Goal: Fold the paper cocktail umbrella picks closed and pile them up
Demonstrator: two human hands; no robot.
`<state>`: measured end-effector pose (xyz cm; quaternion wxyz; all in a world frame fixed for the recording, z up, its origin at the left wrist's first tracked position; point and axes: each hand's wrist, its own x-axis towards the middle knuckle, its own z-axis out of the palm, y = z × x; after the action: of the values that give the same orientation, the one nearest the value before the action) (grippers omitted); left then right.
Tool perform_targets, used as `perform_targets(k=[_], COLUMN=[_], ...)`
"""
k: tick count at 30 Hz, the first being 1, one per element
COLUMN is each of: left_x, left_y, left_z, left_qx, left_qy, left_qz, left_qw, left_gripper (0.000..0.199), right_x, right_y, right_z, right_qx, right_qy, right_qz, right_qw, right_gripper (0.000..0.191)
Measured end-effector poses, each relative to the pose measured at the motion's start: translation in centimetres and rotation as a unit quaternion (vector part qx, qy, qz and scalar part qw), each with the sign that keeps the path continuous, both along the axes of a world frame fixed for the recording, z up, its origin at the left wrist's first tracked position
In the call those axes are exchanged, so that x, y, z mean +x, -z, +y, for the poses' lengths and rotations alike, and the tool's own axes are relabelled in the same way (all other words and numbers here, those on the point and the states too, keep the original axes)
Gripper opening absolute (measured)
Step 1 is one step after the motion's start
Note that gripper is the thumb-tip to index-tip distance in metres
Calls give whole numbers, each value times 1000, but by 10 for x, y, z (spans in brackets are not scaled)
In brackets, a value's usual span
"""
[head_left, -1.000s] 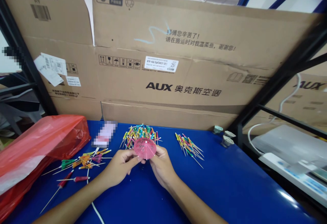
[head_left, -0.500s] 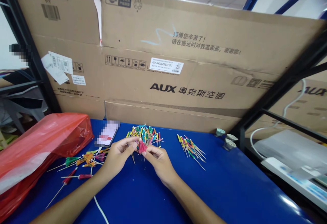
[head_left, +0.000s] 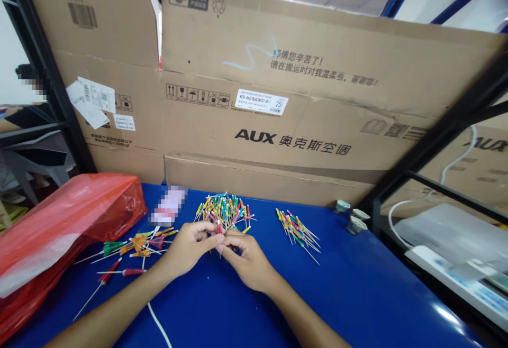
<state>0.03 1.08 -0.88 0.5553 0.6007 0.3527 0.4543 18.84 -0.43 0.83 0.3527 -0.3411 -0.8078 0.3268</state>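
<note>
Both hands meet over the table at a pink paper cocktail umbrella [head_left: 219, 228]. Its white-tipped top pokes up between the fingers, while the rest is mostly covered. My left hand [head_left: 192, 245] is closed around it from one side. From the other side, my right hand [head_left: 245, 257] pinches it with thumb and fingers. Just behind the hands lies a heap of folded cocktail umbrellas [head_left: 224, 206] in many colours. A smaller bunch of folded umbrellas [head_left: 294, 228] lies to the right. Partly opened, loose umbrellas [head_left: 139, 243] are scattered by my left forearm.
A red plastic bag [head_left: 107, 194] covers the table's left side, near a phone [head_left: 170, 205] and a white cable [head_left: 157, 322]. Small pale green fittings [head_left: 356, 223] stand at the right rear. A large cardboard sheet [head_left: 254, 168] walls off the back. A person [head_left: 34, 94] is at far left.
The pink umbrella's spread paper is now pressed narrow and mostly hidden by the fingers. My hands have drawn closer together, with the right hand shifting slightly left.
</note>
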Motion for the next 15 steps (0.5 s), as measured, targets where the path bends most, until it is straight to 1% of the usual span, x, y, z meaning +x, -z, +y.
perform_targets(k=[3, 6, 9, 12, 15], left_x=[-2, -4, -5, -5, -5], left_y=[0, 2, 6, 9, 8], left_z=[0, 1, 4, 6, 6], left_qx=[12, 27, 16, -8, -13], left_qy=[5, -31, -61, -65, -62], left_qz=[24, 25, 18, 13, 12], left_qw=[1000, 999, 998, 998, 998], left_gripper=[29, 28, 27, 28, 29], right_x=[5, 18, 36, 44, 38], right_y=[-9, -19, -25, -21, -10], right_z=[0, 1, 3, 6, 7], right_qx=[19, 50, 82, 106, 140], right_qy=[-13, -15, -25, -52, -62], right_qz=[-37, -99, -187, -258, -297], right_qw=[999, 994, 979, 959, 943], right_gripper=[27, 22, 20, 16, 15])
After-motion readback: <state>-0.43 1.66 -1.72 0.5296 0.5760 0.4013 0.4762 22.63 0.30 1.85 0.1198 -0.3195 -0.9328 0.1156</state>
